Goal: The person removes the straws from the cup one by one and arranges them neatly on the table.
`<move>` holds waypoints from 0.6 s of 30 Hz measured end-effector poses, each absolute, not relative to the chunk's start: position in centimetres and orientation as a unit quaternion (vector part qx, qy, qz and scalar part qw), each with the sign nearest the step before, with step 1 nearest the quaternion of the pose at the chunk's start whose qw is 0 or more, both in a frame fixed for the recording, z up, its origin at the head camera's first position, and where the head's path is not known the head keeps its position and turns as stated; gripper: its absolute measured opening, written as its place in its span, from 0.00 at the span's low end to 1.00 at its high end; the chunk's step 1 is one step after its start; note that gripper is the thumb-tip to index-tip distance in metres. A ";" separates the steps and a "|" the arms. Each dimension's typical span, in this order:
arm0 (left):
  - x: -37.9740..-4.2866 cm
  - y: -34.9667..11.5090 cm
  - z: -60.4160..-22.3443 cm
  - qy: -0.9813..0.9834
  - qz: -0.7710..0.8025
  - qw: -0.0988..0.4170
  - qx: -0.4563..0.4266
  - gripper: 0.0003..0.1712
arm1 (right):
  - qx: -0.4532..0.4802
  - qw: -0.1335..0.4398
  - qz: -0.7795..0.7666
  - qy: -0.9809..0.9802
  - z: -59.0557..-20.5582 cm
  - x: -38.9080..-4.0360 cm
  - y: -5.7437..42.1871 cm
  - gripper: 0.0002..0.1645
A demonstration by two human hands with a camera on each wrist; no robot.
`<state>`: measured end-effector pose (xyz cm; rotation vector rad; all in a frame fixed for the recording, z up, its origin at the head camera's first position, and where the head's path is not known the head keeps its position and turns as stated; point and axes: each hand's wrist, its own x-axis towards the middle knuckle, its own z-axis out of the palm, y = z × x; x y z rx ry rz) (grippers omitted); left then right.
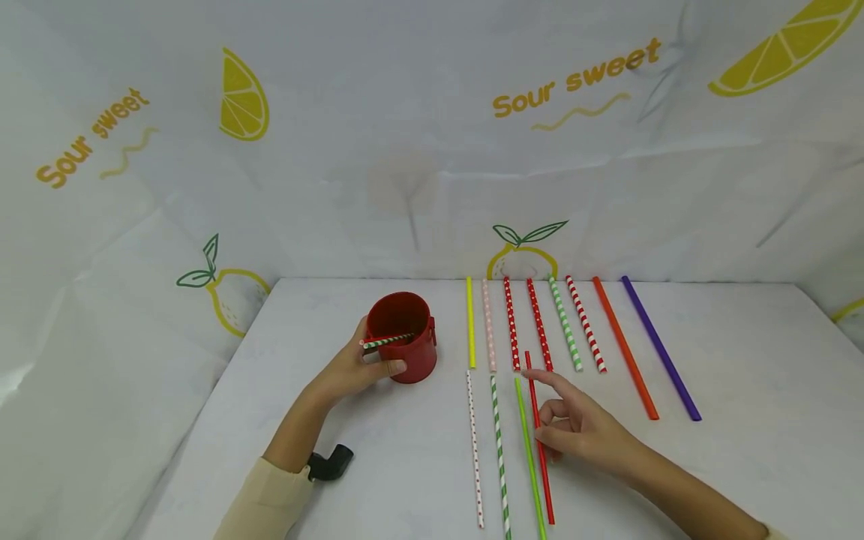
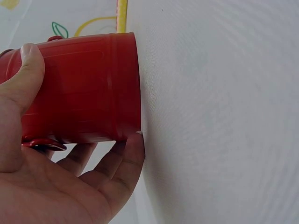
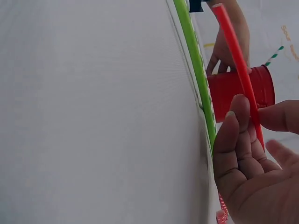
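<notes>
My left hand [image 1: 354, 373] grips a small red metal bucket [image 1: 420, 361], thumb along the near side and fingers around its far-left side. The left wrist view shows fingertips low on the bucket [image 2: 84, 88], by its base at the white surface. A green-and-white striped straw [image 1: 388, 341] and a red one lean inside, their ends over the rim. My right hand [image 1: 590, 431] pinches a plain red straw [image 1: 546, 480] between thumb and fingers, index finger extended. In the right wrist view this straw [image 3: 238, 60] stands off the table, beside a lime green straw [image 3: 196, 60].
In the back row lie several straws: yellow [image 1: 471, 322], dotted, striped, a thick orange one [image 1: 624, 345] and a purple one [image 1: 661, 347]. Nearer me are a red-dotted white straw [image 1: 475, 450] and a green-striped one [image 1: 501, 457]. A white lemon-print cloth [image 1: 337, 187] hangs behind the table.
</notes>
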<state>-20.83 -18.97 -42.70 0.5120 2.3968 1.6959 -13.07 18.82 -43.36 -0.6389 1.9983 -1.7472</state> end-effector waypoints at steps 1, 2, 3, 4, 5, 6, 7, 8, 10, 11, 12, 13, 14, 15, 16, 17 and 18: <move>-20.9 -19.0 -42.7 0.801 0.568 0.081 0.172 0.51 | -0.242 0.204 -0.624 0.714 -43.6 -13.1 19.1 0.34; -20.8 -19.0 -42.7 0.801 0.569 0.080 0.171 0.51 | -0.252 0.206 -0.622 0.712 -43.7 -13.1 19.3 0.29; -20.8 -18.9 -42.7 0.800 0.568 0.079 0.174 0.51 | -0.259 0.209 -0.618 0.712 -43.9 -13.0 19.5 0.23; -20.9 -18.9 -42.7 0.799 0.570 0.079 0.175 0.51 | -0.264 0.214 -0.613 0.713 -44.0 -13.0 19.7 0.18; -20.8 -18.9 -42.7 0.799 0.570 0.078 0.175 0.51 | -0.266 0.222 -0.609 0.713 -44.1 -13.0 19.9 0.13; -20.8 -18.9 -42.7 0.799 0.570 0.078 0.175 0.51 | -0.268 0.230 -0.606 0.713 -44.2 -13.0 20.0 0.10; -20.8 -18.9 -42.6 0.800 0.569 0.076 0.176 0.51 | -0.266 0.238 -0.602 0.714 -44.2 -12.9 20.2 0.08; -20.8 -19.0 -42.6 0.800 0.569 0.077 0.175 0.51 | -0.260 0.249 -0.599 0.715 -44.3 -12.9 20.4 0.07; -20.8 -18.9 -42.7 0.799 0.570 0.079 0.172 0.51 | -0.250 0.266 -0.591 0.719 -44.3 -12.8 20.7 0.05; -20.9 -18.9 -42.7 0.800 0.570 0.080 0.171 0.51 | -0.245 0.274 -0.587 0.722 -44.3 -12.8 20.8 0.05; -20.9 -18.9 -42.7 0.800 0.570 0.081 0.170 0.51 | -0.239 0.279 -0.582 0.725 -44.3 -12.8 20.9 0.05; -20.9 -18.9 -42.7 0.800 0.570 0.082 0.168 0.51 | -0.233 0.284 -0.578 0.729 -44.2 -12.8 21.0 0.05; -20.9 -18.9 -42.7 0.800 0.571 0.084 0.166 0.51 | -0.227 0.287 -0.574 0.732 -44.1 -12.7 21.1 0.05; -20.9 -18.9 -42.7 0.800 0.570 0.084 0.166 0.51 | -0.224 0.288 -0.569 0.737 -44.1 -12.7 21.2 0.05; -20.9 -18.9 -42.7 0.800 0.570 0.085 0.165 0.51 | -0.221 0.289 -0.563 0.742 -44.0 -12.7 21.2 0.05; -20.9 -18.9 -42.7 0.800 0.570 0.085 0.165 0.51 | -0.219 0.290 -0.558 0.746 -43.9 -12.7 21.3 0.04; -20.9 -18.9 -42.8 0.800 0.571 0.085 0.164 0.51 | -0.219 0.290 -0.553 0.750 -43.9 -12.7 21.3 0.03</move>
